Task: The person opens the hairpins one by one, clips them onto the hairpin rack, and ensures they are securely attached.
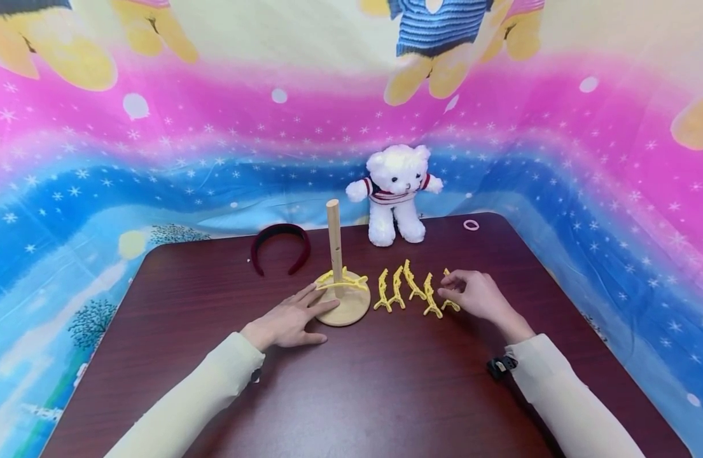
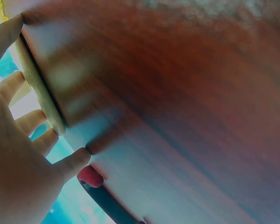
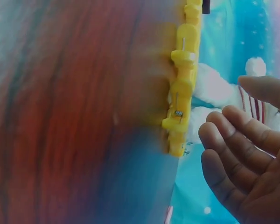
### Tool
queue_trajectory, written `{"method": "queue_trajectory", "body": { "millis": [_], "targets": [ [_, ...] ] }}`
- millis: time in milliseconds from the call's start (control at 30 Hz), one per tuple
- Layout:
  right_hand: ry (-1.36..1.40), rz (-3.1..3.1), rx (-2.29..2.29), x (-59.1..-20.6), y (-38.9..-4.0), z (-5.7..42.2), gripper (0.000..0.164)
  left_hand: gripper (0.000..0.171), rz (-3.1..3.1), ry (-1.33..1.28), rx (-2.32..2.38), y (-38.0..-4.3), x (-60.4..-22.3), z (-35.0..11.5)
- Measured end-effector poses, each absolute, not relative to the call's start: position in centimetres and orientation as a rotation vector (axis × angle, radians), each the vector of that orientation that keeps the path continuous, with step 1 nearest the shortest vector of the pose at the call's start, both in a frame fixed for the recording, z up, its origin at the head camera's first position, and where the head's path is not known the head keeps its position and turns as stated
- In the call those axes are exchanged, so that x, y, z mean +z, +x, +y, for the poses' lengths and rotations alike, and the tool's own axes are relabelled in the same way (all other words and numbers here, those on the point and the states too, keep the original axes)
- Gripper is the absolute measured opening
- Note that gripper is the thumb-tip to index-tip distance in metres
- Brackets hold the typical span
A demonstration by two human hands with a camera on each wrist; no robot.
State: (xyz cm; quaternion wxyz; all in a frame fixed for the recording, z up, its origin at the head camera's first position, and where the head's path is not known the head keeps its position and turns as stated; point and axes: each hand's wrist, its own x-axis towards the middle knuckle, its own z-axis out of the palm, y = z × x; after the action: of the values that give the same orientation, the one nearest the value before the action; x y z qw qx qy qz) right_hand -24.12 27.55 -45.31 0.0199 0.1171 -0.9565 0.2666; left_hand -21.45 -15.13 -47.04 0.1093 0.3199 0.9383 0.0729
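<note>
A round wooden base [image 1: 345,313] carries an upright wooden post [image 1: 334,235]. Yellow plastic, clip-like pieces [image 1: 354,284] lie on the base at the foot of the post; how many, I cannot tell. My left hand [image 1: 285,321] has its fingers spread, some resting on the base's left edge. To the right of the stand several yellow spring clips [image 1: 396,289] lie in a row on the table. My right hand [image 1: 480,296] hovers over the rightmost clip [image 1: 451,305], partly covering it. In the right wrist view its fingers [image 3: 238,144] are loosely bent, with nothing between them.
A white teddy bear [image 1: 398,191] in a striped sweater stands at the table's back edge. Left of the post lies a dark red headband [image 1: 280,232]. A pale pink hair tie [image 1: 471,224] is at the back right. Printed cloth [image 1: 259,159] hangs around the dark table [image 1: 351,394].
</note>
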Motion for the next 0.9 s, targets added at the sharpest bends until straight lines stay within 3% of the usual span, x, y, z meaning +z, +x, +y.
{"method": "queue_trajectory", "body": {
  "millis": [300, 900],
  "targets": [
    [0.219, -3.036, 0.651, -45.57, -23.71, 28.03, 0.02, 0.078, 2.759, 0.94, 0.228, -21.38, -47.0, -15.06],
    [0.158, -3.15, 0.537, -45.8, -24.18, 28.49, 0.032, 0.078, 2.759, 0.927, 0.21, -21.41, -46.99, -15.05]
  ]
}}
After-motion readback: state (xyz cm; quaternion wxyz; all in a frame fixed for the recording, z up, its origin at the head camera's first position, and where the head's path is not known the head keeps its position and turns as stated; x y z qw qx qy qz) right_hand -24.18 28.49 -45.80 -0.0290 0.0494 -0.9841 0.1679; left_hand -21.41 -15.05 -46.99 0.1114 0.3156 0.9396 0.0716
